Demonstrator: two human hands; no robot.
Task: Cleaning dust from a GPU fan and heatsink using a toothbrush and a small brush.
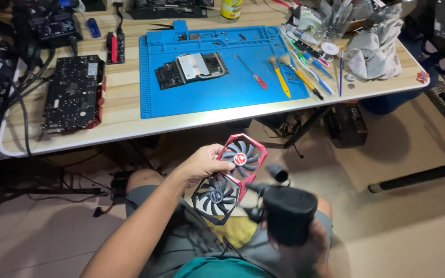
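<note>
Bright, even light is thrown over the desk (pixel 124 110) from above, with a soft sheen seen along its near edge. Deep shadow is kept underneath. Motion blur is shown on the right hand (pixel 305 252) and black blower (pixel 287 211); edges are bowed by the lens.

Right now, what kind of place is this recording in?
Likely an electronics repair bench: a blue work mat with a bare graphics card, screwdriver and brushes, on a cluttered table.
</note>
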